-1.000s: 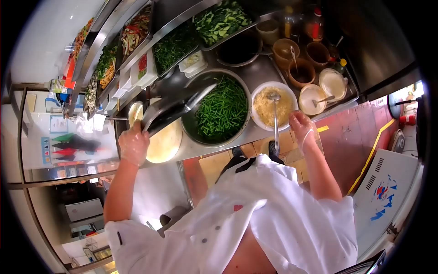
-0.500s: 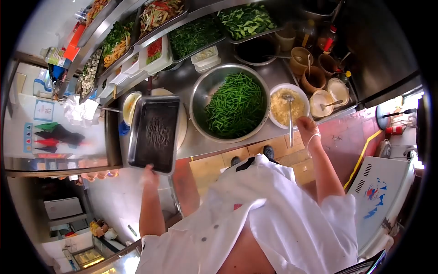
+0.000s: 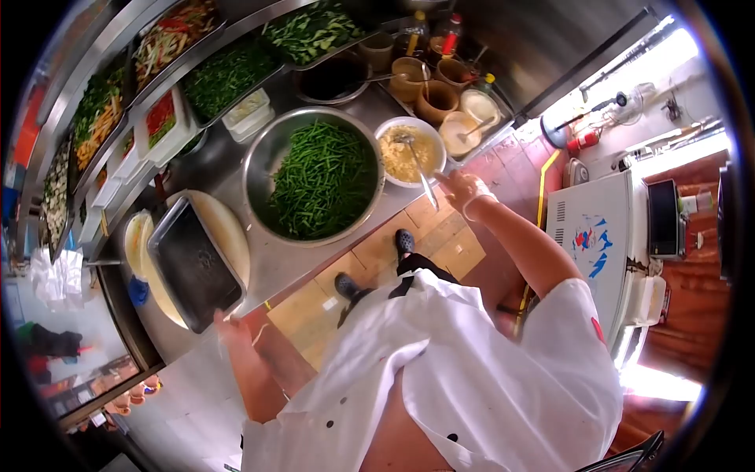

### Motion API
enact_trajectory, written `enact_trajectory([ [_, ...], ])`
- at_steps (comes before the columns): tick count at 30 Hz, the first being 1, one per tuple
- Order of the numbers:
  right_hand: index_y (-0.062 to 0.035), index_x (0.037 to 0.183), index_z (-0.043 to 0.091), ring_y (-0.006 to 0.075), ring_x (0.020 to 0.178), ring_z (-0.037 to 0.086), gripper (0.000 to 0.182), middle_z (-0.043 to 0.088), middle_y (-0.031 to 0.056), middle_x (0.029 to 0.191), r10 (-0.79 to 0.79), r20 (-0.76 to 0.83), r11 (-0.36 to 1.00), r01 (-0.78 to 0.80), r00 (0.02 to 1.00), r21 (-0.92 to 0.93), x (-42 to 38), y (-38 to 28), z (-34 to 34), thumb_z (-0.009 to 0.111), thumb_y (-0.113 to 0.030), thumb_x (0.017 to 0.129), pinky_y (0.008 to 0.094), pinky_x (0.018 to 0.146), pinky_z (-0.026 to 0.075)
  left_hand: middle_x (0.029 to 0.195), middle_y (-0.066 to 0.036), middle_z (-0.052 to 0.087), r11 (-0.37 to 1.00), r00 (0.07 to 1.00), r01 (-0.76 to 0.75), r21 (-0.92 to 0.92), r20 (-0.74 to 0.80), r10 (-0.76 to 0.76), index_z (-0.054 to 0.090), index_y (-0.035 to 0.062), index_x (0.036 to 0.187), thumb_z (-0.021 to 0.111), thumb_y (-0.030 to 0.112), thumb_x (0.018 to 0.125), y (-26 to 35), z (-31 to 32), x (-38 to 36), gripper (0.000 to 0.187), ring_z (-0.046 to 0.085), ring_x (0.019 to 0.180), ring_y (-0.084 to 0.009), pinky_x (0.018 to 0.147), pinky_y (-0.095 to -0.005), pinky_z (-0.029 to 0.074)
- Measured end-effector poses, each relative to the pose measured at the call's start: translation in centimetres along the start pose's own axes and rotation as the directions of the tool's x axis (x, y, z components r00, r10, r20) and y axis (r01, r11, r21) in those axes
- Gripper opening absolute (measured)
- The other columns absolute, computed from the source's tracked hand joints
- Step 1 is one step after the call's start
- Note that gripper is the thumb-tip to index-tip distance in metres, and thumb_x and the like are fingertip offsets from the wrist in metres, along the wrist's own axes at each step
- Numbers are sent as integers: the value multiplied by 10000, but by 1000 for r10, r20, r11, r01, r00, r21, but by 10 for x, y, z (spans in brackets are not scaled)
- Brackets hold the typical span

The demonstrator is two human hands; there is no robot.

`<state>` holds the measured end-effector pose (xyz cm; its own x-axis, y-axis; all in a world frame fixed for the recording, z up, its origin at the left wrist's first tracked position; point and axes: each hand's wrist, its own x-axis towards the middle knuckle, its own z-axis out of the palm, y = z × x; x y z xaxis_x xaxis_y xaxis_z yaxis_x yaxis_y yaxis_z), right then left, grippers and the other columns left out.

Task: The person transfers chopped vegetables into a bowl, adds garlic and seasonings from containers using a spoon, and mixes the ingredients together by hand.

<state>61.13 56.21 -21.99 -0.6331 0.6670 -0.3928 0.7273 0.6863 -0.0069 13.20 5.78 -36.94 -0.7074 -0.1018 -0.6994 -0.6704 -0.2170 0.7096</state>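
Observation:
My left hand (image 3: 233, 330), slightly blurred, pinches the near corner of a black rectangular tray (image 3: 193, 263). The tray lies tilted across a round pale board (image 3: 228, 224). Its inside looks dark, with faint marks at the middle. My right hand (image 3: 465, 193), in a clear glove, is open with fingers stretched out, just beside a white bowl (image 3: 384, 175) of minced garlic (image 3: 405, 157). A metal spoon (image 3: 425, 177) leans in that bowl, its handle reaching past the rim near my fingertips. Between my hands stands a large steel basin (image 3: 255, 200) of cut green beans (image 3: 318, 181).
Trays of cut vegetables (image 3: 228, 75) line the shelf at the upper left. Brown pots (image 3: 435, 101) and sauce bottles (image 3: 448, 38) stand at the back right. A white freezer (image 3: 586, 228) is to my right, and the counter's front edge runs before me.
The view has turned, so the counter sits further left. The black tray now lies lower over the round board. My right hand's fingers have stretched out near the bowl.

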Motion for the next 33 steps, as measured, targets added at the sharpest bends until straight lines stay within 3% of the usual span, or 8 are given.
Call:
enact_trajectory([
  [2,-224,1515,408,332,1187,575,635,568,158,1280,-61,35,997,62,998,-38,17,1,-1,598,-137,915,426,998,471,810,29,433,998,995,-13,57,-93,19,567,156,1004,707,335,869,9,19,-58,264,418,700,-104,568,-235,346],
  [7,-221,1505,420,326,1204,567,704,567,134,1293,-405,-37,888,384,913,-251,62,28,29,711,-260,865,403,1016,462,942,15,545,943,956,-261,206,195,222,570,184,1163,692,303,875,-6,47,-106,334,525,802,-128,672,-298,416],
  [12,-128,1079,724,297,1156,607,300,654,113,1191,-539,2,834,534,842,-140,92,51,33,726,-259,808,397,981,482,1048,17,595,874,936,-284,394,313,163,561,189,1223,715,243,888,-44,125,-211,372,586,836,-144,718,-303,465],
  [16,-70,1055,703,286,1068,629,256,671,140,1098,-414,181,908,390,892,154,76,75,-41,659,-256,886,399,919,495,1112,9,613,724,900,-355,591,426,93,565,186,1213,712,226,907,-91,153,-250,342,617,866,-134,703,-290,481],
  [19,-34,1066,660,344,871,656,253,670,159,868,-472,-548,770,626,691,125,88,120,7,612,-250,944,442,774,522,1139,2,617,680,913,-343,648,400,80,568,180,1219,707,215,919,-112,167,-268,332,628,865,-128,678,-286,486],
  [26,-58,1089,667,350,932,638,224,655,148,958,-485,-444,786,598,753,156,82,138,8,607,-154,896,439,811,515,1060,-41,630,888,904,94,450,336,-266,599,135,1134,667,291,937,-148,168,-187,259,635,930,-182,846,-341,525],
  [29,16,1069,660,406,895,633,227,669,204,948,-386,-437,803,529,813,274,71,119,11,567,-152,948,457,787,526,989,-47,626,955,835,160,250,481,-266,611,109,1039,672,258,922,-189,169,-101,198,618,910,-188,837,-379,532],
  [33,-35,956,691,394,847,651,153,688,190,893,-19,-570,808,349,821,475,63,93,23,576,-133,929,470,750,529,695,23,553,967,878,2,254,462,-124,586,179,777,633,300,922,-178,178,-121,194,554,696,-137,598,-305,474],
])
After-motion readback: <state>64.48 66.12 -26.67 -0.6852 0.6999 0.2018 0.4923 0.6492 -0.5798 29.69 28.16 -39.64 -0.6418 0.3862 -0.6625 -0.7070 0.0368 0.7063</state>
